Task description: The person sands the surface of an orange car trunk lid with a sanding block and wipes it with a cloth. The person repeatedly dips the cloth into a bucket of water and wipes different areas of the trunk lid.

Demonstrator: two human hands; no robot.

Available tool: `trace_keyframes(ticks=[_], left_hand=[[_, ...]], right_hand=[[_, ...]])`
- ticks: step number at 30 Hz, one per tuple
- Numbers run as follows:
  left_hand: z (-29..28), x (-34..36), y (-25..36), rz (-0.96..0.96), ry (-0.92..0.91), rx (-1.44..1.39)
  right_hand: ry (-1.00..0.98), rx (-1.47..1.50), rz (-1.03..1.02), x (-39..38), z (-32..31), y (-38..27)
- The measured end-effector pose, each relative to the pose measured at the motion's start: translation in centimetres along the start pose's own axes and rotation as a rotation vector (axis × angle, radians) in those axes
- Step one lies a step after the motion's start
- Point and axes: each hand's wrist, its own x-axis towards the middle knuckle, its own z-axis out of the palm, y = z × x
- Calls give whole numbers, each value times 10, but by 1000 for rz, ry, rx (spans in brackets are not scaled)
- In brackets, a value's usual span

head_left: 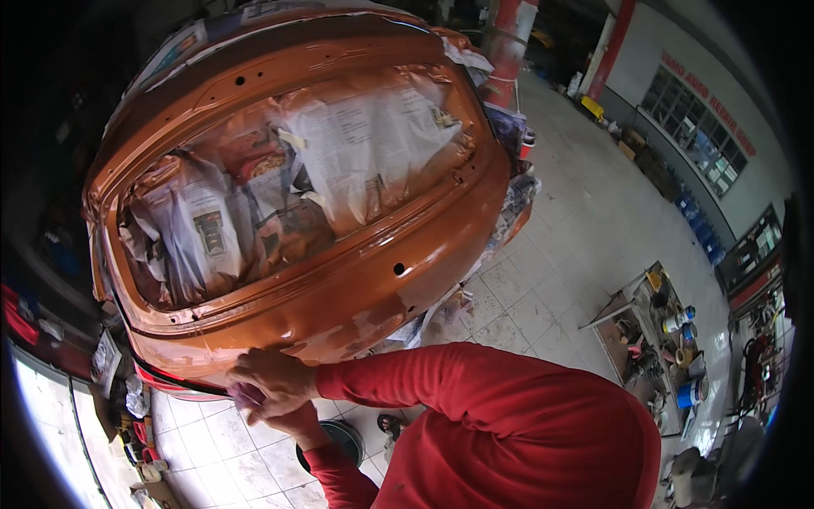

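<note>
An orange car tailgate [339, 297] fills the upper left, its window opening covered with newspaper [360, 161] sheets. Wet, patchy streaks show along its lower part. At its lower left edge my hands meet around a small purple wad [246, 394], which looks like a cloth or sponge; its exact kind is unclear. My right hand [275, 376] lies over it with bent fingers, close in front of the panel. From below, my left hand [284, 416] closes on the same wad, its fingers partly hidden. Beneath them a dark bucket [343, 443] stands on the floor.
To the right, a low workbench [615, 348] carries cans, tape rolls and a blue-and-white tub [691, 393]. A red and white pillar [509, 51] rises behind the car. Blue water bottles [699, 225] line the right wall. Clutter lies at the lower left [140, 424].
</note>
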Motion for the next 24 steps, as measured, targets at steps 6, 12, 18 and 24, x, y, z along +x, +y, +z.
trace_keyframes(ticks=[6,12,18,24], left_hand=[[-29,-49,-18,-225,-37,243],[59,-51,-92,181,79,1488],[103,-27,-204,29,218,1173],[151,7,-325,1,58,1403]], right_hand=[[107,107,-17,-109,-101,29],[642,-259,424,-244,-273,116],[787,-563,731,-354,-409,233],[760,-509,707,-354,-503,324]])
